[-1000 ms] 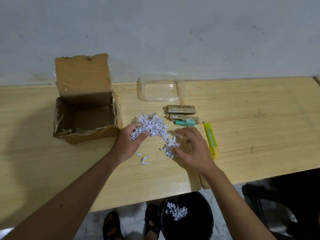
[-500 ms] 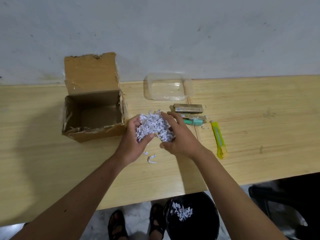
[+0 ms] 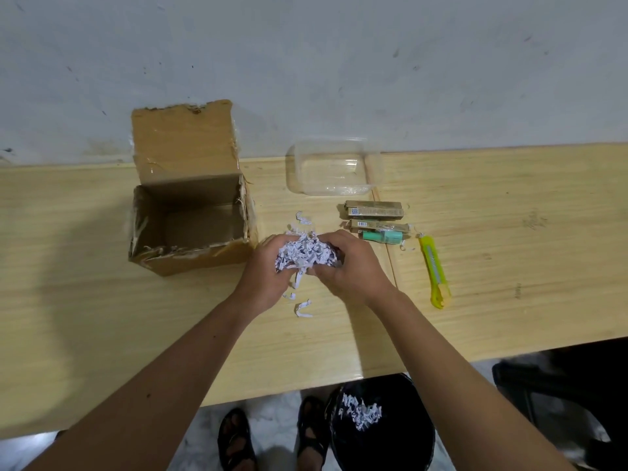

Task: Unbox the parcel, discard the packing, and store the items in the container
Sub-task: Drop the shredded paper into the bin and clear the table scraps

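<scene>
Gathering a wad of white shredded packing paper (image 3: 306,254) just right of the opened, seemingly empty brown cardboard box (image 3: 190,219), left hand (image 3: 263,277) and right hand (image 3: 353,266) clutch it together. Small boxed items (image 3: 373,212) beyond await the clear plastic container (image 3: 334,169); the black bin (image 3: 380,423) below already holds some shreds.

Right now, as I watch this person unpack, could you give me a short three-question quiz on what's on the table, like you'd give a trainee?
1. True or false: the clear plastic container already holds the unpacked items.
2. Multiple choice: the left hand and right hand together hold A) the yellow utility knife, B) shredded paper, C) the cardboard box.
3. Fill in: earlier shreds already lie in the black ____ on the floor.

Key:
1. False: it holds none of them; the two small brown boxes and the green tube lie on the table beside it.
2. B.
3. Bin.
</scene>
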The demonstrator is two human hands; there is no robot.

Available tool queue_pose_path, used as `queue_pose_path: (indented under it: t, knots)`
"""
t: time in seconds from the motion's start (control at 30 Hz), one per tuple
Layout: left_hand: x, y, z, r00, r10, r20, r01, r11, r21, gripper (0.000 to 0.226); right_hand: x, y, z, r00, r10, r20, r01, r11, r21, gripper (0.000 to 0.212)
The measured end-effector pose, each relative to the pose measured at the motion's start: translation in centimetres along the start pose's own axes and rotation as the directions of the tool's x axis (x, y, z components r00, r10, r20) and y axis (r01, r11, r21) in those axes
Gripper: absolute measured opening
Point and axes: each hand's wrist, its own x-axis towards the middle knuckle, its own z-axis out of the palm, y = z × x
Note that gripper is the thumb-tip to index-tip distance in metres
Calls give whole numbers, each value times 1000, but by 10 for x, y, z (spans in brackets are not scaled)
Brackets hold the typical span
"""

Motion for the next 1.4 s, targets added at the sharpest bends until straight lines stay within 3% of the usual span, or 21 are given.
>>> queue_pose_path:
  t: [0.23, 0.5, 0.8, 1.0, 1.23, 1.4]
  knots:
    - [-16, 15, 11, 996, -82, 22, 84, 994, -74, 47, -30, -8, 2, 981, 178, -72, -169, 979, 111, 32]
    - [-37, 54, 43, 980, 17, 197, 10, 990, -138, 43, -105, -10, -26, 920, 297, -257, -261, 951, 163, 34]
    - [-92, 103, 112, 882, 115, 458, -40, 985, -170, 46, -231, 7, -51, 744, 484, -461, -375, 873, 311, 34]
    - [-146, 93, 183, 794, 147, 590, -71, 986, -150, 47, -321, 38, -46, 643, 593, -484, -475, 805, 355, 37]
    - [-194, 60, 243, 691, 135, 710, -120, 990, -72, 55, -397, 77, -17, 600, 622, -503, -527, 780, 336, 36]
    - [-211, 51, 260, 667, 119, 735, -176, 984, 1, 49, -422, 97, -1, 549, 667, -504, -555, 742, 377, 45]
